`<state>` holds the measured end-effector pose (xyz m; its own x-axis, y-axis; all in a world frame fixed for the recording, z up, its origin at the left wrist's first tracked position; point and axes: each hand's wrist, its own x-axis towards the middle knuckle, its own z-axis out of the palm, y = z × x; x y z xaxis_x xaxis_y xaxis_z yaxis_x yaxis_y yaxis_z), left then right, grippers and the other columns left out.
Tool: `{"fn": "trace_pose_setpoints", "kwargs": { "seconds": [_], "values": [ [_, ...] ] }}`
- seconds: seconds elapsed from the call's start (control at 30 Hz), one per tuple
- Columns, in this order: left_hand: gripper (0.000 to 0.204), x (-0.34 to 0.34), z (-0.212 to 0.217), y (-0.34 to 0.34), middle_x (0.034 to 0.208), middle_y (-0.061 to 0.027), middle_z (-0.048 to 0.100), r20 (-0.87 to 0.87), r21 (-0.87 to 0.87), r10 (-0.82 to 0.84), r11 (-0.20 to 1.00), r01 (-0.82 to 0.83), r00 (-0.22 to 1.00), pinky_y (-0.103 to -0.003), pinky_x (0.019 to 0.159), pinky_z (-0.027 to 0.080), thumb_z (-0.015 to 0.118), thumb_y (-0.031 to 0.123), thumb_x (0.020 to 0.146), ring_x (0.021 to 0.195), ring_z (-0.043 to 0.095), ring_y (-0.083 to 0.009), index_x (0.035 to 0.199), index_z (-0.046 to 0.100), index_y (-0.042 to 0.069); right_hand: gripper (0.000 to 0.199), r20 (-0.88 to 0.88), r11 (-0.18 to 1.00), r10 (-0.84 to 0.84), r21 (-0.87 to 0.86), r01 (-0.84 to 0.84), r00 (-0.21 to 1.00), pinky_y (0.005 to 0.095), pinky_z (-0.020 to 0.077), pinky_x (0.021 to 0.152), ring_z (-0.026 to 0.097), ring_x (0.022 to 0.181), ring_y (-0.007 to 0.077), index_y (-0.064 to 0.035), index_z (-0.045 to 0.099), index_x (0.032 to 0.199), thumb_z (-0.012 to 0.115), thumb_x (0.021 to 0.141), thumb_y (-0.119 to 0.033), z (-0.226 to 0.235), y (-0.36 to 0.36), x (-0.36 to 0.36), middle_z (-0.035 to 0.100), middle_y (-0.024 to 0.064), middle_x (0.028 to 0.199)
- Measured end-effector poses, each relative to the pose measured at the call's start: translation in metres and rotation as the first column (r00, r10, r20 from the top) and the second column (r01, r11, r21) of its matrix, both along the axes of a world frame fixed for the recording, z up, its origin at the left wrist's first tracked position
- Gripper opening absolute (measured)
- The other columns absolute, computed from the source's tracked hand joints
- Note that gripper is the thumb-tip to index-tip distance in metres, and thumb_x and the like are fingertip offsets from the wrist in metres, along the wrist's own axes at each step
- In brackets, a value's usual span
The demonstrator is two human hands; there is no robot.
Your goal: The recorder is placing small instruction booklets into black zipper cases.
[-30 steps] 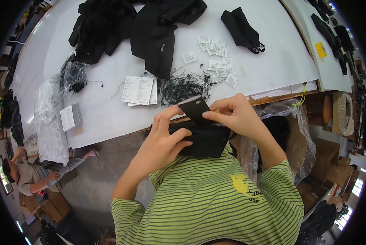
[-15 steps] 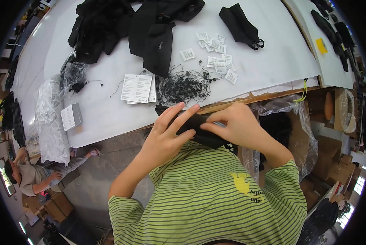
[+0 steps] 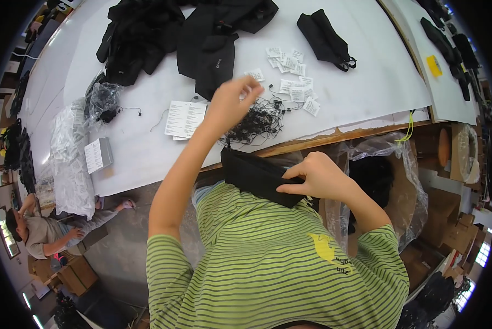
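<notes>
Near the table's front edge, my right hand [image 3: 320,178] pinches the right end of a folded black fabric piece [image 3: 257,174] between thumb and fingers. The piece lies against my shirt, its left end unsupported by a hand. My left hand [image 3: 236,101] is over the table, fingers bent and thumb apart, with a gap between them. Just beyond its fingertips lies a small white packet [image 3: 255,73]. Beneath and beside that hand is a tangled heap of thin black strings [image 3: 262,123] with small black tips. Printed white cards [image 3: 183,119] lie left of my left wrist.
Several white packets [image 3: 296,90] are scattered right of the strings. Black fabric goods [image 3: 141,41] pile at the back; another black piece [image 3: 325,39] lies to the right. A clear plastic-lined box [image 3: 405,192] stands below the table edge. At left, a person [image 3: 48,230] sits.
My left hand has let go of the black fabric piece and moved up and away over the string heap. My right hand stays on the piece, now lying lower against my shirt.
</notes>
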<state>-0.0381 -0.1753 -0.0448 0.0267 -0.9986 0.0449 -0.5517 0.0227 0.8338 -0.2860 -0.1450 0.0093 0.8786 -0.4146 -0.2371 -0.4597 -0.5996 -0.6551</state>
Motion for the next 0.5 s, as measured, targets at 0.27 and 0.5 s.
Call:
{"fn": "trace_pose_setpoints", "kwargs": {
  "seconds": [0.27, 0.5],
  "values": [
    [0.032, 0.009, -0.07, -0.058, 0.103, -0.0131, 0.061, 0.492, -0.24, 0.126, 0.971, -0.005, 0.861, -0.036, 0.084, 0.047, 0.07, 0.019, 0.079, 0.092, 0.058, -0.0287, 0.105, 0.062, 0.002, 0.021, 0.133, 0.954, -0.08, -0.278, 0.115, 0.988, 0.0312, 0.041, 0.051, 0.053, 0.048, 0.0233, -0.0076, 0.071, 0.069, 0.075, 0.072, -0.028, 0.031, -0.025, -0.01, 0.054, 0.0055, 0.05],
    [0.012, 0.005, 0.008, -0.014, 0.079, -0.0083, 0.066, -0.19, -0.206, 0.229, 0.941, -0.267, 0.955, -0.03, 0.071, 0.049, 0.07, 0.011, 0.08, 0.076, 0.063, -0.0204, 0.086, 0.067, 0.001, 0.016, 0.078, 0.831, 0.07, -0.557, -0.015, 0.994, 0.0308, 0.0366, 0.052, 0.05, 0.044, 0.0189, -0.0121, 0.072, 0.071, 0.076, 0.071, -0.027, 0.027, -0.036, -0.008, 0.053, 0.0023, 0.047]
  ]
}}
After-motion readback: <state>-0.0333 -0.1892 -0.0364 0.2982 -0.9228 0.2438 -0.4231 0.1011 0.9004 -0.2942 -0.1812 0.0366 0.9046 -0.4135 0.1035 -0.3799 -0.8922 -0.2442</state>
